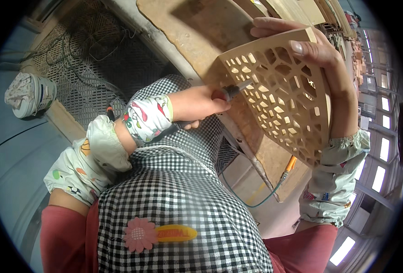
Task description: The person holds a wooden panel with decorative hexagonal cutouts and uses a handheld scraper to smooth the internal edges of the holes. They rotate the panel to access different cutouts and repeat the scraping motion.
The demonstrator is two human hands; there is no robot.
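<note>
My left hand is closed around a dark pen-like tool with a slim pale metal tip. The tip reaches the cut-outs of a tan wooden openwork panel, whose many irregular cells go right through; whether it touches a cell wall I cannot tell. At the panel's upper right corner, my right hand grips the edge, the thumb on the near face and the other fingers behind. The panel stands tilted over the worktable, with light showing through its holes.
The worn brown worktable runs diagonally ahead of me. On it lies an orange-handled tool with a teal hose looping off the edge. Stacked boards are at the back. A white bucket and black grid mat are at left.
</note>
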